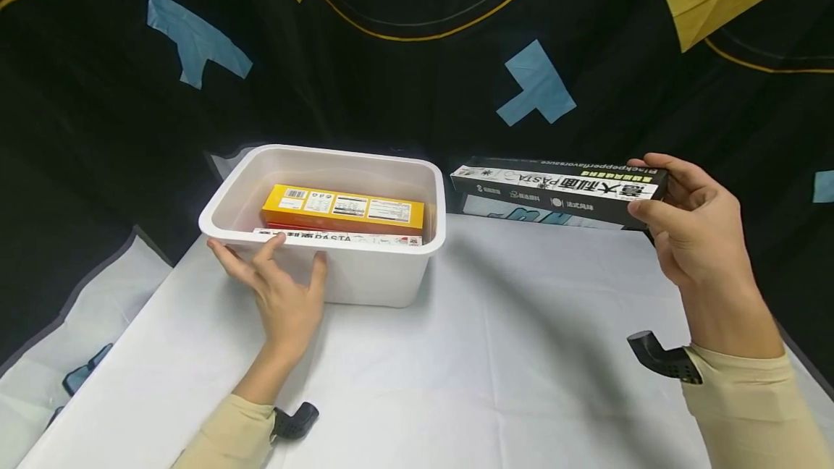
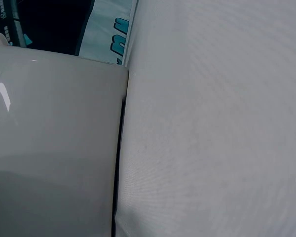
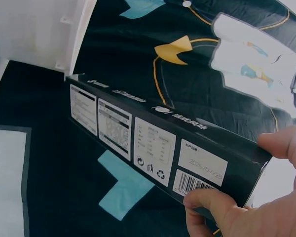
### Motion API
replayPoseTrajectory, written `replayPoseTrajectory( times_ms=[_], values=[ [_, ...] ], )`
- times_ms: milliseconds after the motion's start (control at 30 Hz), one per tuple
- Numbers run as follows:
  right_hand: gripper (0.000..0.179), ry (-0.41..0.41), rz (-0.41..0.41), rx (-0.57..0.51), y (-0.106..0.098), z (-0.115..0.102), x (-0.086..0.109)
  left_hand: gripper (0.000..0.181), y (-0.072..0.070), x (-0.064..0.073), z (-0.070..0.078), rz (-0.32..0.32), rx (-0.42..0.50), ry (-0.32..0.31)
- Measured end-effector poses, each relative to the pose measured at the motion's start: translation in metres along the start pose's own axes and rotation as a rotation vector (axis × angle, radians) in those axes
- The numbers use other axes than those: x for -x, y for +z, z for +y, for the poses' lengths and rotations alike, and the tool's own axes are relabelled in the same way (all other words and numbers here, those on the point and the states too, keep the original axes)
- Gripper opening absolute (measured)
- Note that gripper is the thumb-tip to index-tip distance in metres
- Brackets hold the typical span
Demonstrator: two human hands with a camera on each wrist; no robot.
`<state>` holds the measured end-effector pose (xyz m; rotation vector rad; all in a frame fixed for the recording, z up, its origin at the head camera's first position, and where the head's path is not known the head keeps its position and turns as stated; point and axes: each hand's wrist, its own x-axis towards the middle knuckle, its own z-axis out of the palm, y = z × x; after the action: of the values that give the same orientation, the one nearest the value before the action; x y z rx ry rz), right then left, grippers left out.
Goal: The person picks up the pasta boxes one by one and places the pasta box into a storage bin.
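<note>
A long black pasta box (image 1: 554, 183) with a white label band is raised above the table at the right. My right hand (image 1: 700, 216) grips its right end between thumb and fingers. In the right wrist view, the black box (image 3: 148, 138) shows its barcode and printed panels. My left hand (image 1: 287, 292) touches the front of a white plastic bin (image 1: 365, 277), its fingers spread at the rim and its thumb against the wall. Inside the bin lie a yellow-orange box (image 1: 345, 210) and, nearer me, a box with a white PASTA label (image 1: 339, 238).
The bin stands on a white-covered table (image 1: 482, 368), towards its far left edge. Behind hangs a dark cloth (image 1: 404, 78) with blue and yellow shapes. White patterned cloth (image 1: 98, 324) shows beyond the left edge. Both wrists carry small black devices (image 1: 664, 360).
</note>
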<state>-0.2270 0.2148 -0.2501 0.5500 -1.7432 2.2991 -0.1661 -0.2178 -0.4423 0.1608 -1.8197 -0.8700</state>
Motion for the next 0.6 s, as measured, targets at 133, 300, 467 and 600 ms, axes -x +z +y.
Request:
replayPoseTrajectory(
  times_ms=[133,300,467,600],
  values=[
    [0.057,-0.001,-0.048,-0.030,0.012,0.002,-0.007,0.059,0.000,-0.001,-0.002,0.004,0.004,0.001],
    [0.055,0.002,-0.116,-0.049,0.028,0.008,-0.017,0.058,-0.001,0.000,-0.003,0.020,0.003,0.004],
    [0.053,0.014,-0.174,-0.044,0.041,0.016,-0.024,0.058,0.000,0.001,-0.003,0.013,-0.003,0.000],
    [0.053,0.031,-0.205,-0.044,0.053,0.022,-0.029,0.058,0.001,0.000,-0.003,0.020,-0.005,0.014]
  ],
)
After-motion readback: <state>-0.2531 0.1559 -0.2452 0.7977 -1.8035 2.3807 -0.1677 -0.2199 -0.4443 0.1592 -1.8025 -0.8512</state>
